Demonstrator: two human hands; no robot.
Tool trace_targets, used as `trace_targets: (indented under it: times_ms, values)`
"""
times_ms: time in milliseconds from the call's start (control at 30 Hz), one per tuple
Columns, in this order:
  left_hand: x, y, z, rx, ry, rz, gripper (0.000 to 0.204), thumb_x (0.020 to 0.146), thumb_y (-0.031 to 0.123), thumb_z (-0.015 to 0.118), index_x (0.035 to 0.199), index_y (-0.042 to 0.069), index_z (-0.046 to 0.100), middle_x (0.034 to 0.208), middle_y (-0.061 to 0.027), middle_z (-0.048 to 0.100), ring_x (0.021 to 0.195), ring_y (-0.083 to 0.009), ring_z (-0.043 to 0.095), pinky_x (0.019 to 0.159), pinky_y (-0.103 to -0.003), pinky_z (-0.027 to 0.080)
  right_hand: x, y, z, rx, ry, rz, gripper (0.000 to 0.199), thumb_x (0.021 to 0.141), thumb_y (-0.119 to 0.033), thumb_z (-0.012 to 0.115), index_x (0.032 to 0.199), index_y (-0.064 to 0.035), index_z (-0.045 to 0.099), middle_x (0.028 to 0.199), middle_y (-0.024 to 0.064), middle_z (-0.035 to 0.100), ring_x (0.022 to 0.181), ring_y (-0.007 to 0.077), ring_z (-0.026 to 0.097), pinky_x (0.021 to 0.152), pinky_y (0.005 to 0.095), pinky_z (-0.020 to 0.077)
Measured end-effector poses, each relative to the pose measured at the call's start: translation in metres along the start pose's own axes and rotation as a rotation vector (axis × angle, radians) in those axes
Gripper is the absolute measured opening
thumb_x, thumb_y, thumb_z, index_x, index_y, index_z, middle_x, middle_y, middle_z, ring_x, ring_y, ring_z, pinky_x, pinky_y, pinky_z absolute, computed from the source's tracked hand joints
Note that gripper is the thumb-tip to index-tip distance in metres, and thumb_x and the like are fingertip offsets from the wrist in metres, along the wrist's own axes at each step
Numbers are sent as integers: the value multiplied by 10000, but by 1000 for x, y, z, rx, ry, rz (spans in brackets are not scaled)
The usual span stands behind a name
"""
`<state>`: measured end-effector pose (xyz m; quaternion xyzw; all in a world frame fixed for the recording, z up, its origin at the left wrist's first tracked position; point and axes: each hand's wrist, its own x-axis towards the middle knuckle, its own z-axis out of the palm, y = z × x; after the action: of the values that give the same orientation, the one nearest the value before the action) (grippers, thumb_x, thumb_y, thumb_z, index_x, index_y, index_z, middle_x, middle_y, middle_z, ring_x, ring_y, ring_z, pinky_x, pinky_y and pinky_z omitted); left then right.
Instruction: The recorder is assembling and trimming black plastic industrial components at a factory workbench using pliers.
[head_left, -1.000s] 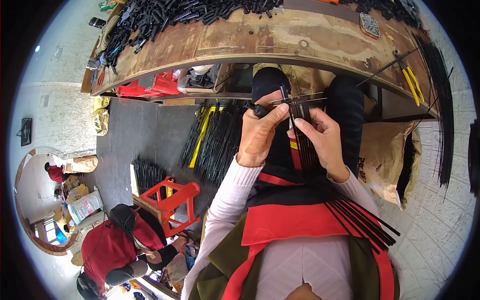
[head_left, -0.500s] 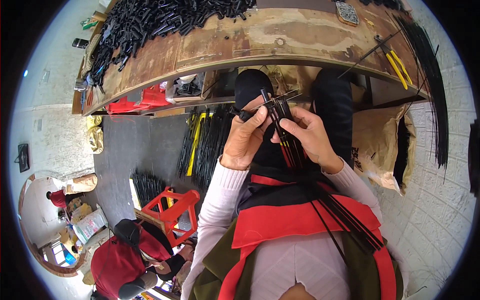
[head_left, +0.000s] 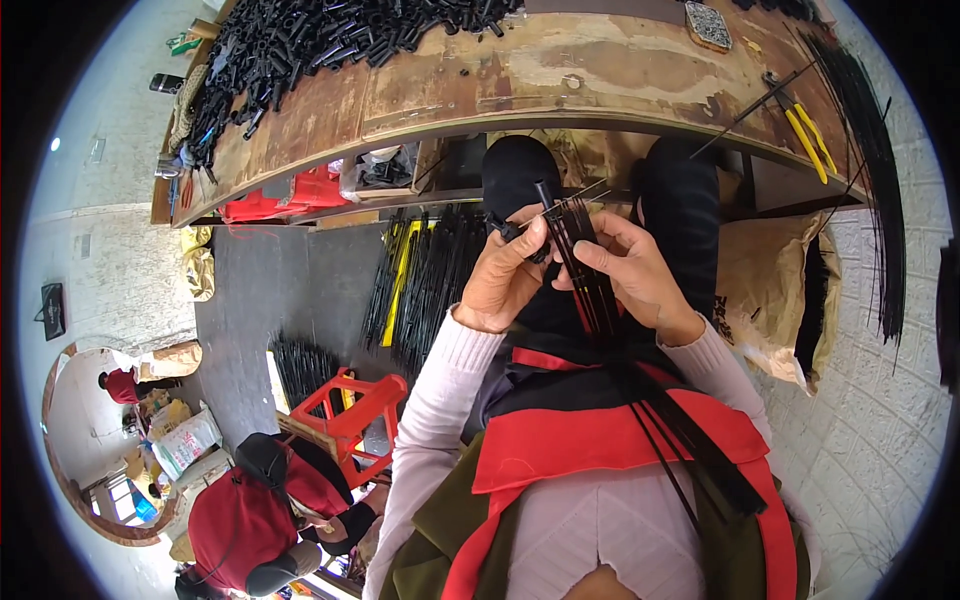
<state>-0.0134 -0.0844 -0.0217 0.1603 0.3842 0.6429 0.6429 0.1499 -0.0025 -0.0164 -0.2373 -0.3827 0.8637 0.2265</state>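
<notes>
Over my lap, my right hand is closed around a bundle of thin black rods that look like umbrella ribs. Its thumb lies across them. My left hand pinches at the upper ends of the bundle, thumb against fingers. A short black tube sticks up just beyond the left fingertips, and dark plastic pieces show in that hand. Thin wires jut out to the right above the rods. The fingers hide how these parts join. More black rods lie across my red and black apron.
Ahead, a wooden workbench bears a heap of black tubular parts, a metal tin and yellow-handled pliers. Long black rods hang off its right end. Left are a red stool and a person in red.
The whole view has shifted slightly. Both hands keep their grip near the rods' upper ends, where the rods now sit a little more fanned out.
</notes>
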Motion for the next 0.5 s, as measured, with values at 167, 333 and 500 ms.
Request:
trace_targets:
  times_ms: [167, 333, 500]
  values:
    - [-3, 1, -4, 81, -86, -16, 465, 941, 355, 625, 1245, 8, 564, 1240, -96, 617, 1037, -131, 616, 763, -214, 506, 1, -4, -4, 30, -104, 89, 349, 961, -131, 595, 1254, 42, 522, 1023, 110, 625, 878, 187, 646, 793, 378, 594]
    - [-2, -1, 12, 75, 24, 36, 524, 939, 409, 608, 1295, 31, 530, 1334, -131, 560, 1192, -198, 547, 955, -316, 449, -1, -1, 1, -37, -89, -1, 355, 987, -115, 541, 1304, 36, 489, 1070, 91, 591, 915, 157, 598, 855, 413, 578]
    - [32, 54, 33, 164, -140, 379, 571, 952, 389, 590, 1382, 38, 458, 1402, -128, 512, 1315, -260, 458, 1105, -408, 339, -3, -3, 4, -41, -101, -3, 356, 993, -90, 519, 1326, 26, 474, 1020, 68, 572, 885, 149, 584, 896, 442, 560]
